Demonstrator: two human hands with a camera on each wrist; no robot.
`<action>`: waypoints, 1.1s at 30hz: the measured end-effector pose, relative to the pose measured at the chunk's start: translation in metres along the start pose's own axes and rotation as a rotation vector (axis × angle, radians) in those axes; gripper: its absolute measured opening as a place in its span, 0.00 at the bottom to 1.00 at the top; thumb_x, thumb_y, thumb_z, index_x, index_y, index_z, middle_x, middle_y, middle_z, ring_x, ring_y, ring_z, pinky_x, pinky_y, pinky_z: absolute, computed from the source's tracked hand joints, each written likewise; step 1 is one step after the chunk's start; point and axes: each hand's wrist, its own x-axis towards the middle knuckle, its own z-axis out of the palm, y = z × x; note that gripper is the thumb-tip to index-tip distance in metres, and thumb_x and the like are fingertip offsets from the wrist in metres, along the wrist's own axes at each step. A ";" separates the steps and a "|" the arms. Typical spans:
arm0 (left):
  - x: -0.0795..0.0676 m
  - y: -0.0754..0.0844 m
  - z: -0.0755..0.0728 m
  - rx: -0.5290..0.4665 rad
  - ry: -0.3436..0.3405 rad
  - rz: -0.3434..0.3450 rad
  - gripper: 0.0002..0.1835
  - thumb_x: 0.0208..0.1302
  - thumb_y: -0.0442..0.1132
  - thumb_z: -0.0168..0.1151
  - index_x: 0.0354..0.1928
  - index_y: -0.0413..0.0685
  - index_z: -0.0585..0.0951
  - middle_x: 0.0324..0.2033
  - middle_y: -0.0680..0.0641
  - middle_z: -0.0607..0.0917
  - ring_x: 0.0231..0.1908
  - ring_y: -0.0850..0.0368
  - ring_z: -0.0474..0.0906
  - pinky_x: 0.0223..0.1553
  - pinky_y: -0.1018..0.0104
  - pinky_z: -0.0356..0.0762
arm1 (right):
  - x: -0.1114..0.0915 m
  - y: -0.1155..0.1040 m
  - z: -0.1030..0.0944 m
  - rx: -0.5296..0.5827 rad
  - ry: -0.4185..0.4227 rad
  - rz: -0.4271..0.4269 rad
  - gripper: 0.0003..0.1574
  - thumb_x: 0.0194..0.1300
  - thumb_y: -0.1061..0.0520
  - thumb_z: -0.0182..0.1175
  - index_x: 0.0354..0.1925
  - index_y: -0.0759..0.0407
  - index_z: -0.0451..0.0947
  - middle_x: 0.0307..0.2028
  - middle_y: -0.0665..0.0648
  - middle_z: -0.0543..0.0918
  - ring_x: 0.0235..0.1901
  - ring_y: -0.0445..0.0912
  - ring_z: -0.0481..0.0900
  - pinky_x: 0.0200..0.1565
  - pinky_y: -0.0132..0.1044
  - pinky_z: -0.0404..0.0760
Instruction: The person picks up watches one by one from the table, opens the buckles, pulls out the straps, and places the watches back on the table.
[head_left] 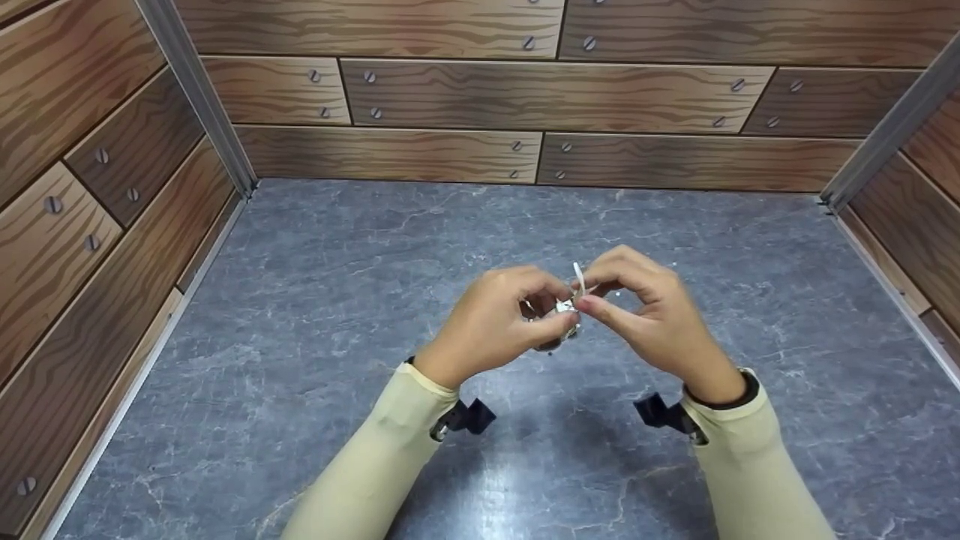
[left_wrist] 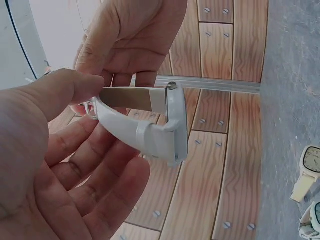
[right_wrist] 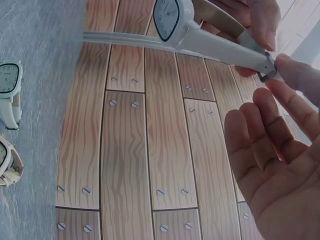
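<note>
Both hands hold a white wristwatch (left_wrist: 150,135) up above the table, its strap closed into a loop. My left hand (head_left: 499,315) pinches the strap at the metal buckle (right_wrist: 266,70), thumb on top, the other fingers loosely bent below. From the other side, my right hand (head_left: 652,311) pinches the strap end (head_left: 579,277) between thumb and forefinger. In the right wrist view the watch's face (right_wrist: 166,17) points outward, away from the fingers. The hands nearly meet at the buckle, and in the head view they hide most of the watch.
Two more pale watches lie on the grey marbled table (head_left: 337,277): one with a squarish face (right_wrist: 8,78) and another next to it (right_wrist: 7,162). The hands mostly cover them in the head view. Wood-patterned walls (head_left: 450,90) enclose the table at the back and sides.
</note>
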 end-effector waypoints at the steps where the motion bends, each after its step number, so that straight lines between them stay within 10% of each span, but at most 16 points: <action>1: 0.000 0.000 0.000 0.008 0.009 0.006 0.08 0.69 0.43 0.68 0.43 0.48 0.88 0.33 0.55 0.84 0.32 0.67 0.79 0.39 0.73 0.82 | 0.000 0.000 0.000 0.003 0.000 0.000 0.12 0.62 0.70 0.70 0.43 0.60 0.86 0.39 0.55 0.84 0.40 0.41 0.82 0.45 0.30 0.83; 16: 0.002 -0.003 -0.002 -0.333 0.119 0.018 0.07 0.69 0.39 0.69 0.42 0.42 0.88 0.33 0.50 0.86 0.32 0.60 0.84 0.37 0.61 0.87 | -0.002 -0.002 0.005 0.061 -0.149 0.192 0.11 0.67 0.67 0.67 0.45 0.55 0.85 0.39 0.51 0.87 0.36 0.45 0.86 0.40 0.34 0.85; 26: 0.003 -0.003 -0.005 -0.325 0.070 -0.008 0.19 0.70 0.39 0.69 0.60 0.42 0.83 0.43 0.49 0.87 0.43 0.62 0.85 0.50 0.65 0.84 | -0.002 -0.002 0.008 0.063 -0.037 0.138 0.10 0.63 0.74 0.67 0.40 0.64 0.85 0.34 0.55 0.87 0.31 0.40 0.85 0.34 0.31 0.86; 33: 0.003 -0.005 -0.006 -0.268 0.049 -0.083 0.13 0.70 0.42 0.69 0.51 0.45 0.87 0.40 0.53 0.90 0.39 0.65 0.86 0.46 0.67 0.85 | -0.002 0.001 0.007 0.051 -0.031 0.129 0.09 0.62 0.73 0.68 0.39 0.63 0.85 0.34 0.58 0.87 0.32 0.40 0.86 0.36 0.31 0.86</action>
